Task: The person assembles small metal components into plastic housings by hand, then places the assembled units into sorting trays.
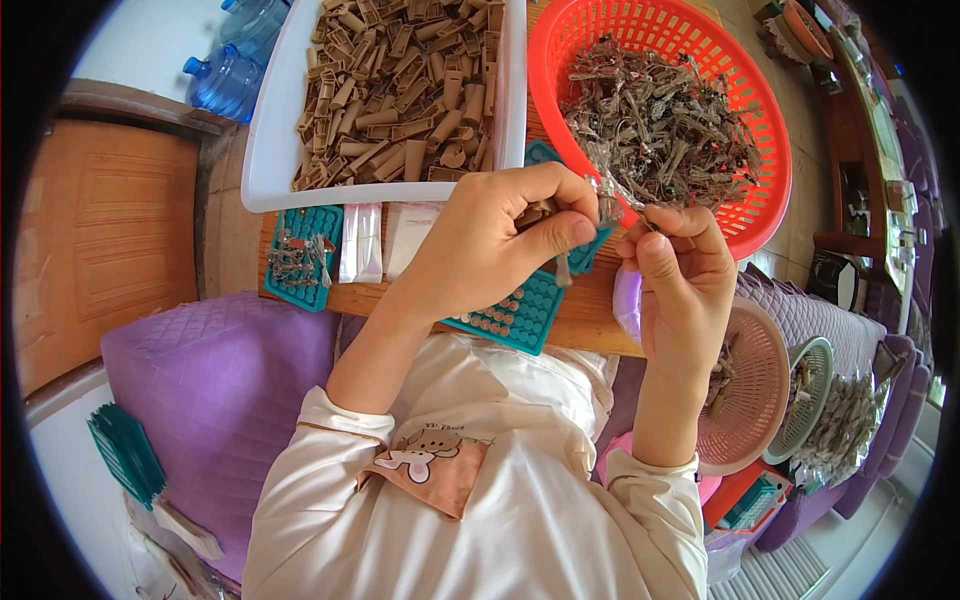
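Both of my hands are raised close together over the table's front part, near the red basket's rim. My left hand (510, 232) is closed, with a small clear plastic-and-wire bundle (606, 198) pinched between thumb and forefinger. Brown plastic pieces (538, 212) show inside its curled fingers, and a thin greyish strand hangs below. My right hand (680, 262) pinches the bundle's other end; the exact tip is too small to make out. Beneath the hands lies a teal tray (537, 312) with round cups, several holding small pinkish pieces.
A white bin (384, 196) of brown half-tube pieces stands at the back left. Beside it, a red basket (772, 150) holds tangled clear bundles. Another teal tray (297, 292) and plastic packets (361, 245) lie left. Right are a pink basket (765, 400) and a purple couch (800, 310).
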Tool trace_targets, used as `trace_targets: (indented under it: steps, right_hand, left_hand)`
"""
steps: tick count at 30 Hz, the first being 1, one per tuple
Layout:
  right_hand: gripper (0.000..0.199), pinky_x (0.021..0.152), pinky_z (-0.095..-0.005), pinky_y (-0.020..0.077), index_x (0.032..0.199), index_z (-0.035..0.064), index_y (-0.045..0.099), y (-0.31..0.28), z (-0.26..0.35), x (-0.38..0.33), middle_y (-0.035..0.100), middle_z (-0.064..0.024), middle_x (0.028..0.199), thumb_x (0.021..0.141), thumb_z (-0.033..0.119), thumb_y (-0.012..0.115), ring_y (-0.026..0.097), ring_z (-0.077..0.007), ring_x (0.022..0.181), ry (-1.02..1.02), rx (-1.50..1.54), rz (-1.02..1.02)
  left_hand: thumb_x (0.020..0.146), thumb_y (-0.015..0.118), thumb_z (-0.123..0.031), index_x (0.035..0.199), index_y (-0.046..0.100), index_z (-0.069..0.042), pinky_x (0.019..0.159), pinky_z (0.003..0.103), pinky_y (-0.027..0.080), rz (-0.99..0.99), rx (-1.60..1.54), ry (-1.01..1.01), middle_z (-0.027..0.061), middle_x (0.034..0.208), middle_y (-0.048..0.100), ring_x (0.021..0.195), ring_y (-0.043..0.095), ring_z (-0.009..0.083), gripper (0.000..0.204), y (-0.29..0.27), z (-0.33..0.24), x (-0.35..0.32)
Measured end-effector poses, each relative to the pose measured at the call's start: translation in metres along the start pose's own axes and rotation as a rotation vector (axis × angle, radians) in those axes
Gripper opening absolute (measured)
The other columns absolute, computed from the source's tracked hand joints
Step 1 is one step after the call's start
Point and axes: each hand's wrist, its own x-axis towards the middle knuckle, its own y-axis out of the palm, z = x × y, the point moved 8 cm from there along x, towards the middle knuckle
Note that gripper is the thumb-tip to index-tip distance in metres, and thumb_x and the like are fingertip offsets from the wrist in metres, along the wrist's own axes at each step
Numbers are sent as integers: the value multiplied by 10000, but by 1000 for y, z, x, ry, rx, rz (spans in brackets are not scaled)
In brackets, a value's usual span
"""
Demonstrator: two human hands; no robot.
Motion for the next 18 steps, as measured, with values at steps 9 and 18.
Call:
trace_targets:
  steps: [9,18]
  right_hand:
    - [117,669,-194,450,845,-40,515,3,6,-4,557,-65,819,745,-37,575,535,-80,732,-135,-292,-48]
    - [129,641,-215,467,871,-35,501,4,1,-3,554,-72,813,777,30,560,551,-108,696,-66,-84,-2]
  left_hand:
    - [750,624,-201,764,546,-15,560,168,387,-28,-44,46,1,705,540,630,477,43,202,-4,2,-1]
    - [789,558,-182,923,580,-15,505,180,349,-54,324,150,6,699,531,563,438,57,215,-4,-11,-3]
